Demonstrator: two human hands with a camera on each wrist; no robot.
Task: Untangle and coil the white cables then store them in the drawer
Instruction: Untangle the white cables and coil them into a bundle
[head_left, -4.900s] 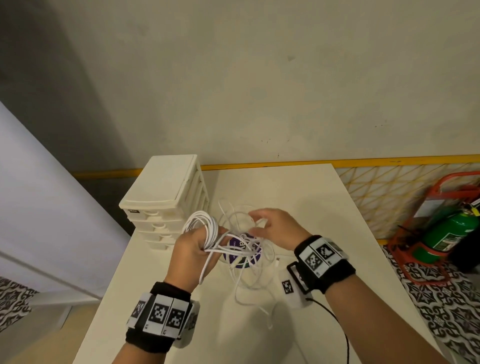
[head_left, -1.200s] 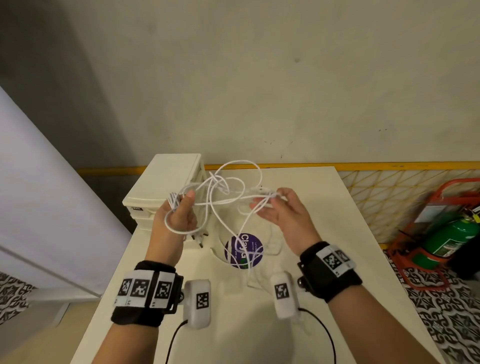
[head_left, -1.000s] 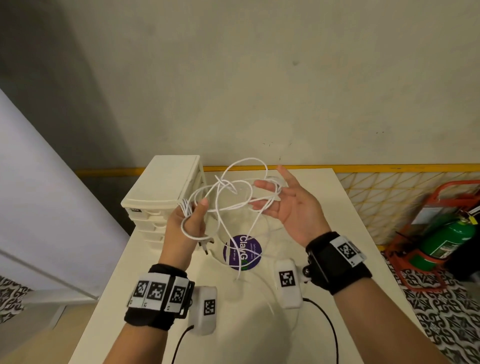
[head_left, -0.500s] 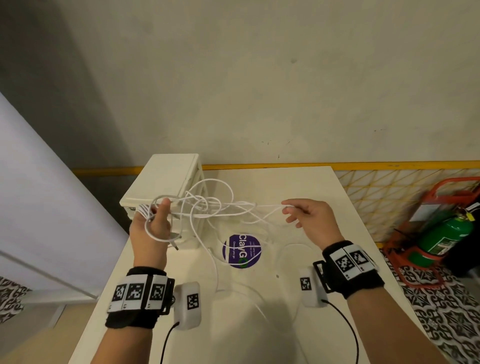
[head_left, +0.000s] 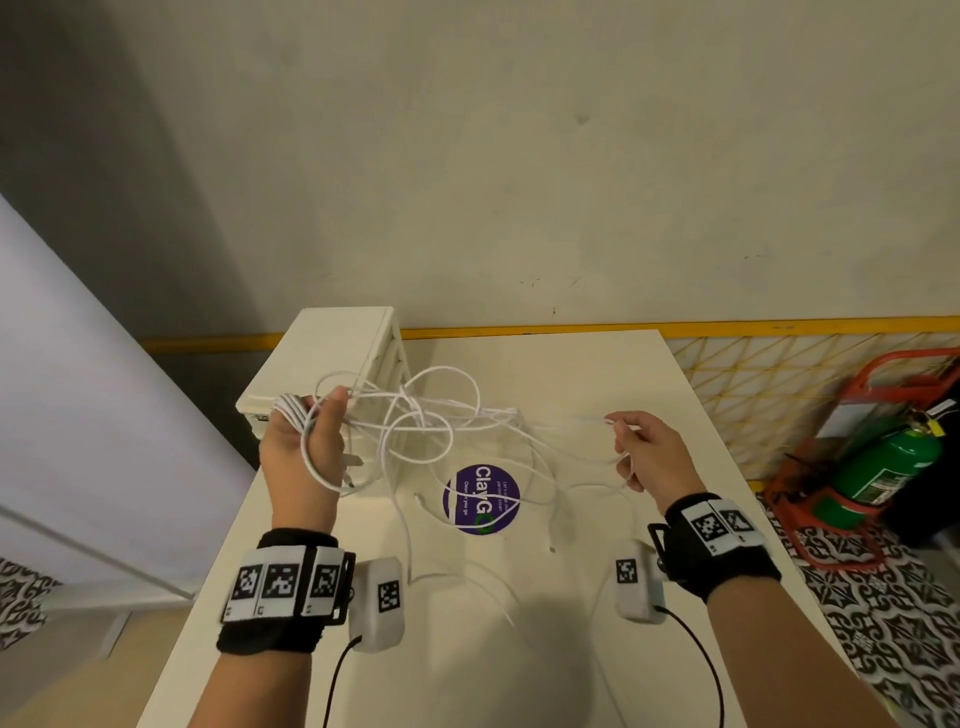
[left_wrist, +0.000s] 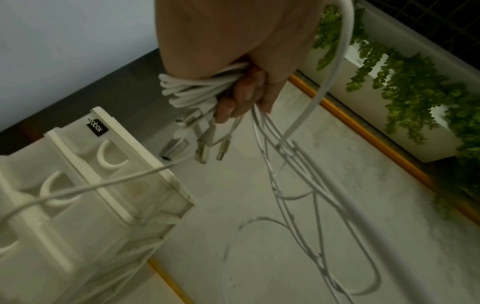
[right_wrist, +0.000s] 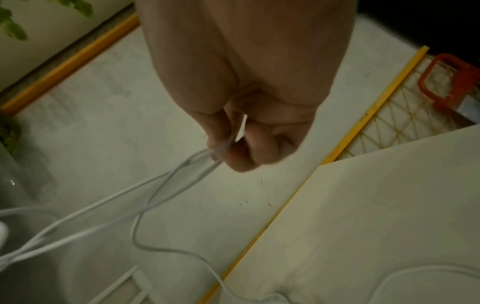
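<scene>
A tangle of white cables (head_left: 426, 415) hangs stretched between my two raised hands above the white table (head_left: 571, 374). My left hand (head_left: 306, 441) grips a coiled bundle of cable (left_wrist: 192, 88), with several plug ends (left_wrist: 200, 144) dangling below its fingers. My right hand (head_left: 644, 452) pinches thin strands (right_wrist: 223, 148) between thumb and fingertips. Loose ends trail down onto the table. The cream drawer unit (head_left: 327, 358) stands at the table's back left, its drawers (left_wrist: 78, 185) closed.
A round purple sticker (head_left: 480, 499) marks the table's middle. A green fire extinguisher (head_left: 883, 467) in a red stand sits on the floor to the right. A wall runs behind the table, and a white panel (head_left: 78, 415) rises on the left.
My hands have lifted the cables off the table and drawn apart, left hand leftward and right hand rightward, stretching the tangle. The right hand has gone from open-palmed to pinching strands.
</scene>
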